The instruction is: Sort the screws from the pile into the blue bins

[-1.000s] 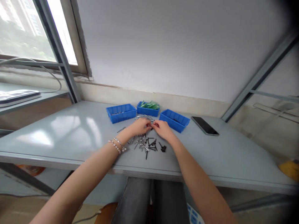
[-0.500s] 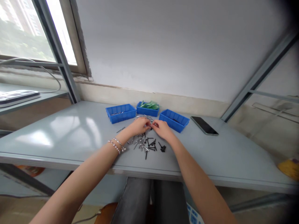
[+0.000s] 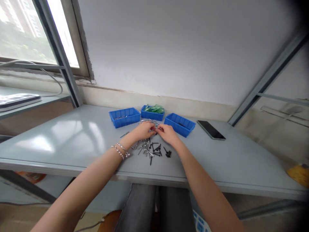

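Note:
My left hand [image 3: 144, 130] and my right hand [image 3: 166, 133] meet at the fingertips above the table, both closed in a pinch. What they pinch is too small and too covered by the fingers to name. Just below them lies a loose pile of silver screws or pins [image 3: 145, 148]. Black screws [image 3: 157, 149] are scattered at its right side. More silver pieces [image 3: 152, 121] lie behind my hands, partly hidden by them.
Behind my hands stand a left blue bin [image 3: 125, 117] with silver pieces, a middle blue bin [image 3: 152, 115] with green plastic wrapping, and a right blue bin [image 3: 180, 125] with dark pieces. A phone [image 3: 211, 130] lies on the grey table [image 3: 72, 138] at right.

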### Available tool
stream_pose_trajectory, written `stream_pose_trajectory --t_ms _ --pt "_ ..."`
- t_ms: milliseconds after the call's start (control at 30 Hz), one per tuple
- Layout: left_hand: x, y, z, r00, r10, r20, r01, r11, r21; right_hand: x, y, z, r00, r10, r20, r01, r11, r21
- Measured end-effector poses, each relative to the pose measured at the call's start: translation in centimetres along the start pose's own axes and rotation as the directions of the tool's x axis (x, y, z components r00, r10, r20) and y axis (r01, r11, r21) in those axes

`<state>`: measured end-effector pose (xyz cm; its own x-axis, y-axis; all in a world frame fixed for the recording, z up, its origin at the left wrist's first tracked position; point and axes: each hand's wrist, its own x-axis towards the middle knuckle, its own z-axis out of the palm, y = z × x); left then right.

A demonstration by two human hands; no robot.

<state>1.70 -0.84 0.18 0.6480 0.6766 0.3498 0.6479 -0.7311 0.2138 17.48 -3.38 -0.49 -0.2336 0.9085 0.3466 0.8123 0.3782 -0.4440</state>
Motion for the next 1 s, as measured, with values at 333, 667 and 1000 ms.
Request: stream_pose_trajectory --t_ms 333,667,1000 --pt "0.00 -0.22 0.24 0.999 0.028 0.025 -0.028 0.999 -0.015 -0.03 -0.03 -0.02 1.000 0.009 0.004 -0.008 1.000 -0.007" --pt "0.08 -0.34 0.41 0.999 0.028 0.033 -0.028 0.999 0.019 -0.14 -0.39 -0.22 1.000 0.002 0.012 -0.002 1.000 0.017" --pt "0.11 -0.36 0.41 1.000 0.018 0.024 -0.018 1.000 0.011 -0.25 -0.56 -0.35 1.000 -0.002 0.028 0.001 1.000 0.022"
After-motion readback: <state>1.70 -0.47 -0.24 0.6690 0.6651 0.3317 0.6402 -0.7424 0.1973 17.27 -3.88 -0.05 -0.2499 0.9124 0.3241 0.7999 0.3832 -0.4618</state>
